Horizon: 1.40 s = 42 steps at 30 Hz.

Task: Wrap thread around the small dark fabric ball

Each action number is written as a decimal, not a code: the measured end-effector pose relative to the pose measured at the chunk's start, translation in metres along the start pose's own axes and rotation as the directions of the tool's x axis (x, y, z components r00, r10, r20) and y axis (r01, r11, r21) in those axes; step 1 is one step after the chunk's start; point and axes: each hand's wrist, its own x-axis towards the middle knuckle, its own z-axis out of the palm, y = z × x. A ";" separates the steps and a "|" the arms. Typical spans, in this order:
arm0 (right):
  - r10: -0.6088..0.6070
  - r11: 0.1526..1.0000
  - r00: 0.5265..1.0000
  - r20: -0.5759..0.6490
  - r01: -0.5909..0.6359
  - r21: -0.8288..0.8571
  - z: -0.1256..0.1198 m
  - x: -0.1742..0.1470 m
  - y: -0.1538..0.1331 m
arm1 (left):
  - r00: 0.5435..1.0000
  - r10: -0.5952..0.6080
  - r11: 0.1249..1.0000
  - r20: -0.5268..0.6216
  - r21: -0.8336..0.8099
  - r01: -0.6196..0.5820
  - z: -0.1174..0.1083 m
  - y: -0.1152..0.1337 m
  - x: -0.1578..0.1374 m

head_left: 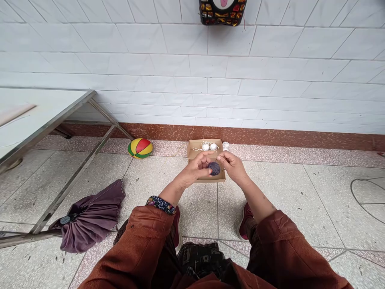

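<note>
A ball of dark purple yarn [214,169] is held between the fingers and thumb of my left hand [197,167]. Just to its right, my right hand [233,166] pinches a strand of the yarn between thumb and forefinger. Both hands are above an open cardboard box [192,145] on the floor. Two white yarn balls [209,147] lie at the back of the box, with loose white thread about them. Another white ball [225,145] sits outside, by the box's back right corner. My hands hide part of the box.
A red, yellow and green ball [140,148] lies by the wall. At left stands a metal-framed table [48,116], with a folded purple umbrella [90,216] beside its leg. A wire ring [356,196] is at far right. A patterned bag [222,18] hangs on the tiled wall.
</note>
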 end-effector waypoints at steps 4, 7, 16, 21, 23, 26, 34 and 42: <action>0.016 0.998 0.988 0.156 -0.007 -0.059 0.009 -0.004 0.004 | 0.986 0.048 0.982 -0.162 -0.175 -0.076 -0.001 0.004 0.003; -0.062 0.996 0.950 0.305 0.076 -0.035 0.013 -0.010 -0.003 | 0.936 0.083 0.992 -0.341 -0.066 -0.112 -0.005 0.001 0.008; -0.054 0.995 0.978 0.203 0.036 0.090 0.000 -0.005 -0.015 | 0.996 0.008 0.951 -0.085 0.310 0.019 -0.005 -0.004 0.003; -0.009 0.996 0.996 0.086 0.001 0.087 0.005 0.000 -0.004 | 0.997 0.065 0.998 0.038 -0.026 -0.064 -0.002 0.003 -0.001; 0.019 0.999 0.997 0.080 -0.022 0.035 0.010 -0.001 -0.001 | 0.992 0.093 0.982 -0.082 -0.155 -0.105 -0.004 0.005 0.002; 0.022 0.999 0.987 0.162 -0.014 -0.049 0.016 -0.007 -0.003 | 0.941 0.095 0.964 -0.324 -0.207 -0.169 -0.009 0.004 0.009; -0.041 0.997 0.972 0.229 0.024 0.076 0.014 -0.010 -0.014 | 0.931 0.067 0.926 -0.359 0.371 0.076 -0.015 -0.008 0.010; -0.012 0.987 0.995 0.100 -0.004 0.160 0.005 -0.004 -0.014 | 1.000 0.026 0.995 0.004 -0.100 -0.025 -0.008 -0.002 -0.001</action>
